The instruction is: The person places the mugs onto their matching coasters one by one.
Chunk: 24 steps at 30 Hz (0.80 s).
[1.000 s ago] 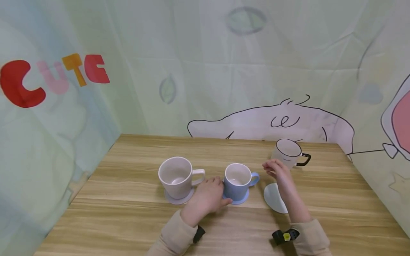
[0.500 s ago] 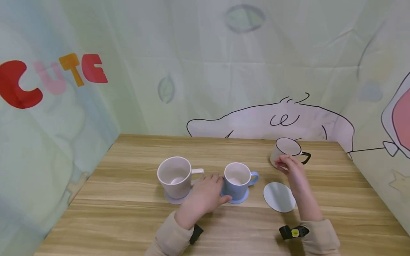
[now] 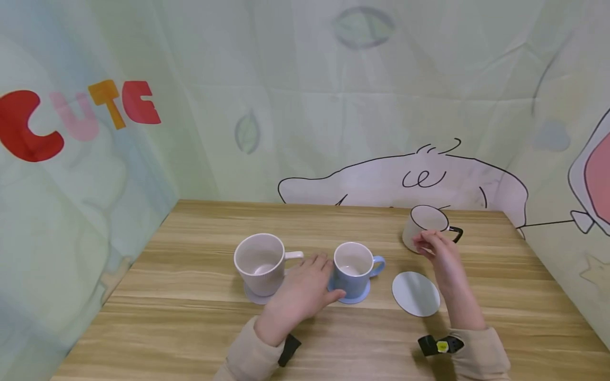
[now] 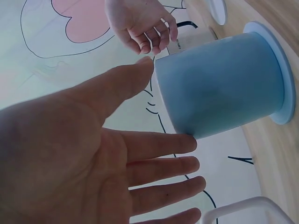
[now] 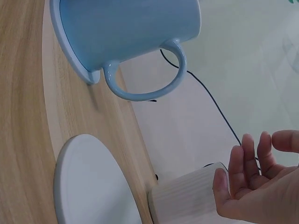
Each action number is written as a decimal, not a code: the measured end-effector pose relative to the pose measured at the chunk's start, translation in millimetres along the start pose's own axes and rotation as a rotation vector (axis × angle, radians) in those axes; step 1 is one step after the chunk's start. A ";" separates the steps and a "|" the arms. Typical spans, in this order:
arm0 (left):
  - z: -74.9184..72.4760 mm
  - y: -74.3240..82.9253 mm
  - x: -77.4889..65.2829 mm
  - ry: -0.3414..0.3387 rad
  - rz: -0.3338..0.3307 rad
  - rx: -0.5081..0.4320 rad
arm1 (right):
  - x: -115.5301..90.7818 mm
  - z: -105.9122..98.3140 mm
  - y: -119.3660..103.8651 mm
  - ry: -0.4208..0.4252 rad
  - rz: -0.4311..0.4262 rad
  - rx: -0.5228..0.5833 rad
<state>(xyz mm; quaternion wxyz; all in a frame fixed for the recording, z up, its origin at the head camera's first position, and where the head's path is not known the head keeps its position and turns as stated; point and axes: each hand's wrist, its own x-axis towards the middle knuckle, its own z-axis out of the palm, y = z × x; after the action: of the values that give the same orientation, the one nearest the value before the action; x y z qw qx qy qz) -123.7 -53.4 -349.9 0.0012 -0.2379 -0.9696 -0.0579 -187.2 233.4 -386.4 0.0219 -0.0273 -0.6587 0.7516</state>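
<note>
My left hand (image 3: 305,288) stretches its straight fingers between a large white mug (image 3: 259,267) and a small blue mug (image 3: 352,280), holding neither. In the left wrist view its thumb (image 4: 135,74) and index fingertip lie right at the blue mug's rim. The blue mug stands upright on a blue coaster (image 3: 355,300), handle to the right. Farther right, my right hand (image 3: 443,256), fingers loosely bent around nothing, overlaps a white mug with a black rim and handle (image 3: 412,233). That mug stands beyond a bare pale coaster (image 3: 416,294).
A pale lilac coaster (image 3: 251,293) lies under the large white mug, whose handle (image 3: 294,255) points toward my left hand. Behind the wooden table (image 3: 200,328) hangs a printed cloth (image 3: 305,143), and more cloth closes off both sides.
My right hand has moved right and slightly back, from above the pale coaster to the black-rimmed mug, uncovering the coaster. The left hand has shifted only slightly; the mugs stay in place.
</note>
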 end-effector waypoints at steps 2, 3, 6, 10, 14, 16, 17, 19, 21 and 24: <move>-1.6 1.0 -0.6 0.029 0.014 0.015 | 0.1 -2.8 -1.0 0.000 -0.001 -0.005; -2.6 1.6 -0.9 0.040 0.018 0.020 | 0.2 -4.1 -1.5 0.001 0.000 -0.006; -5.4 3.7 -2.4 0.049 0.024 0.033 | 0.1 -6.9 -2.9 0.011 0.005 -0.003; -7.6 7.2 -4.4 0.046 0.025 0.043 | -0.1 -8.9 -3.6 0.028 0.003 0.037; -5.5 9.9 -3.3 0.075 0.057 0.044 | -0.3 -10.9 -3.2 0.037 0.000 0.070; -3.0 12.5 -1.5 0.103 0.090 0.051 | -0.8 -13.0 -3.5 0.042 0.006 0.080; -1.5 14.2 0.0 0.119 0.110 0.056 | -1.1 -14.5 -3.8 0.048 0.009 0.087; 1.3 18.4 3.7 0.160 0.149 0.065 | -1.7 -17.9 -5.1 0.065 0.013 0.094; 3.7 23.3 8.0 0.195 0.179 0.078 | -1.8 -21.5 -6.5 0.074 0.016 0.105; 6.7 31.3 14.7 0.245 0.204 0.092 | -1.9 -27.7 -8.7 0.088 0.011 0.110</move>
<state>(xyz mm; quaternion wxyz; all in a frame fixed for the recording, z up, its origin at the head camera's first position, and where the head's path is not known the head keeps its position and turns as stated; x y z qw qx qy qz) -122.1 -18.3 -352.7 0.1361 -0.3261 -0.9346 -0.0415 -183.4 261.8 -381.4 0.0482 -0.0628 -0.6145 0.7850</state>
